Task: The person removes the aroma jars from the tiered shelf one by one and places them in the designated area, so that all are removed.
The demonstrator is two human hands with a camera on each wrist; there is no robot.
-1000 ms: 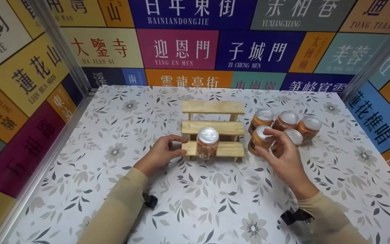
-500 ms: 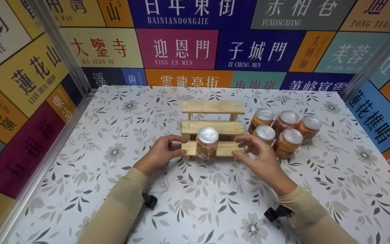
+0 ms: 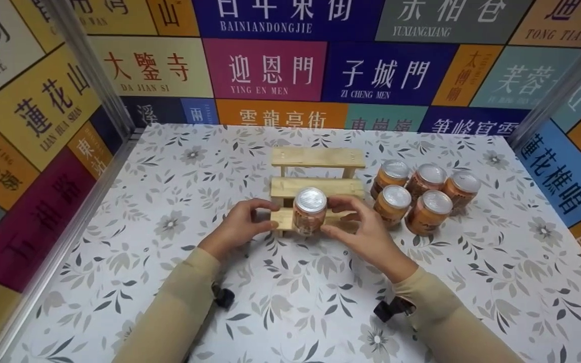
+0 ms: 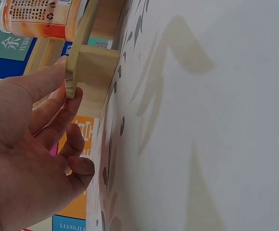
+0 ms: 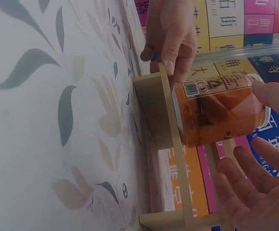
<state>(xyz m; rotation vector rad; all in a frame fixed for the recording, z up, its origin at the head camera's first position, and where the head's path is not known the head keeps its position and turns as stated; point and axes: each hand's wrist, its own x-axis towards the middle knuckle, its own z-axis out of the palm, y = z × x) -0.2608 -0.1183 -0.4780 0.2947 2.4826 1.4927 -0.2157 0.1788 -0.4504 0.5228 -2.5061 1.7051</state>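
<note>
A clear can of orange fruit pieces (image 3: 309, 212) with a silver lid stands upright on the lowest step of a three-tier wooden stand (image 3: 317, 187). My left hand (image 3: 237, 225) pinches the left end of that lowest step. In the left wrist view, the thumb of my left hand (image 4: 29, 130) lies on top of the board and a finger beneath it. My right hand (image 3: 363, 232) is at the can's right side, thumb and forefinger apart. In the right wrist view, the thumb of my right hand (image 5: 255, 178) overlaps the can's lid end; whether it touches is unclear. The other fingers are loosely extended.
Several similar cans (image 3: 427, 217) stand grouped on the table to the right of the stand. A floral cloth (image 3: 290, 307) covers the table. Panels printed with Chinese place names (image 3: 265, 70) enclose the back and both sides.
My right hand has moved left from the grouped cans to the can on the stand. My left hand stays on the step's end, and the cans have not visibly moved.
</note>
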